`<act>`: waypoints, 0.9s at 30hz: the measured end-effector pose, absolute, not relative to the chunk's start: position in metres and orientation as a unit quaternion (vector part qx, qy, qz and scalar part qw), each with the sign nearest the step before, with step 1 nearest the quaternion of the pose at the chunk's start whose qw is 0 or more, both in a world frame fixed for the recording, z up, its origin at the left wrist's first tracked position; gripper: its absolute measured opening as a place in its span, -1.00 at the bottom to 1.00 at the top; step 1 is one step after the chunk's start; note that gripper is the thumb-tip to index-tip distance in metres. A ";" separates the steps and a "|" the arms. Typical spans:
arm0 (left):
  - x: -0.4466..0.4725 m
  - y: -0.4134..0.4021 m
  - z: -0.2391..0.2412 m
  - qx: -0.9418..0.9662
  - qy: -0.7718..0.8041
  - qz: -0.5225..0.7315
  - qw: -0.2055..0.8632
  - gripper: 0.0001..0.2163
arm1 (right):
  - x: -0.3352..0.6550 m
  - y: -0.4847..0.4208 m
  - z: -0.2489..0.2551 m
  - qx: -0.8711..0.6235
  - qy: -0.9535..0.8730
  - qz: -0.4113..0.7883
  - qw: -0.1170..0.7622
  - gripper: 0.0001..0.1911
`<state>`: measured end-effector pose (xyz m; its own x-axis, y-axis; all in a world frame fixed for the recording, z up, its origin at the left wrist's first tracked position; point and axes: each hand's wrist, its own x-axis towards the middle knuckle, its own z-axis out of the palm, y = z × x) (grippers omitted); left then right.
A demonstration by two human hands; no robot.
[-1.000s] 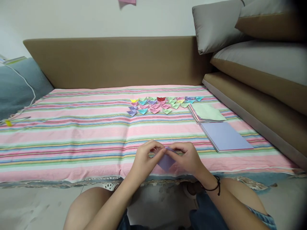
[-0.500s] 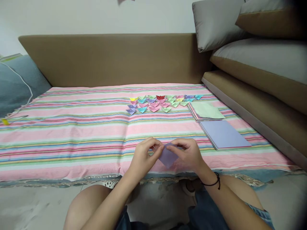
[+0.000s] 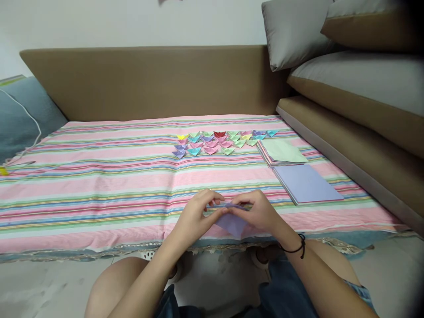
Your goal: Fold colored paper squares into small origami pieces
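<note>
A sheet of purple origami paper (image 3: 234, 225) is held between both hands above the front edge of the striped cloth. My left hand (image 3: 202, 212) pinches its upper left part, thumb against the paper and the other fingers curled loosely above. My right hand (image 3: 256, 210) grips the upper right part between thumb and fingers, which cover some of the fold. The paper's lower part hangs below the thumbs. Beyond the hands, rows of small folded paper boats (image 3: 211, 150) in several colours stand on the cloth.
To the right lie a stack of purple paper (image 3: 306, 183) and a stack topped with pale green paper (image 3: 285, 151). Grey and brown cushions (image 3: 351, 115) are piled along the right side. A white cable (image 3: 31, 115) runs at the far left of the striped cloth (image 3: 82, 185).
The purple paper has changed from a flat diamond facing me to a bent, opened shape tilted lower. My fingers have shifted along its upper edge. The view has moved slightly.
</note>
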<state>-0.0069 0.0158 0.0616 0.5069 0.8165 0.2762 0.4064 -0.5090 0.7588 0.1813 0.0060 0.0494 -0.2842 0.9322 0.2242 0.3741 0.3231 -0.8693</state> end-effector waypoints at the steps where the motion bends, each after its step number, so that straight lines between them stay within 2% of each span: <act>1: -0.006 0.015 0.060 0.807 0.372 0.322 0.325 -0.91 | 0.179 0.006 0.049 -0.448 -0.727 0.358 0.378 -0.78; 6: -0.002 0.014 0.057 0.784 0.371 0.372 0.330 -0.87 | 0.176 0.006 0.045 -0.451 -0.689 0.389 0.413 -0.82; 11: -0.002 0.016 0.059 0.741 0.397 0.375 0.391 -0.86 | 0.179 0.009 0.044 -0.449 -0.639 0.414 0.468 -0.85; 27: -0.004 0.017 0.061 0.742 0.410 0.386 0.363 -0.87 | 0.184 0.008 0.048 -0.449 -0.623 0.446 0.460 -0.86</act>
<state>-0.0037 0.0172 0.0612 0.3650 0.8891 0.2763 0.3289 -0.4007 0.8552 0.1839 0.0082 0.0484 -0.1737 0.9695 0.1729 0.1482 0.1993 -0.9687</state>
